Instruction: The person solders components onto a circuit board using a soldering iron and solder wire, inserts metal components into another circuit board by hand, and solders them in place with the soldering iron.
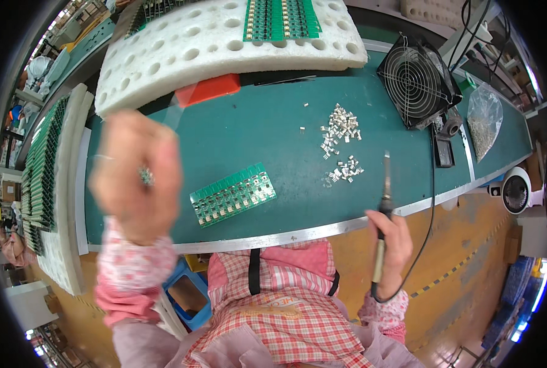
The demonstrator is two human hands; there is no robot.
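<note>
Green mat [273,132] carries, at its centre, a circuit panel [233,194] laid flat for work. At eight o'clock, left hand [135,175], blurred, pinches something small; at four, right hand [391,236] grips soldering iron [383,208], tip pointing away, near metal clips [339,130].

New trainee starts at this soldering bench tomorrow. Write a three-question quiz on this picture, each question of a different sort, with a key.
1. True or false: the right hand holds the soldering iron with its tip pointing away from the person.
2. Which lies nearest the green circuit board panel on the green mat?
A. the small fan
B. the piles of small metal parts
C. the clear bag
3. Fill in: the blurred left hand is raised above the ____ end of the mat.

Key: 1 true; 2 B; 3 left
</note>
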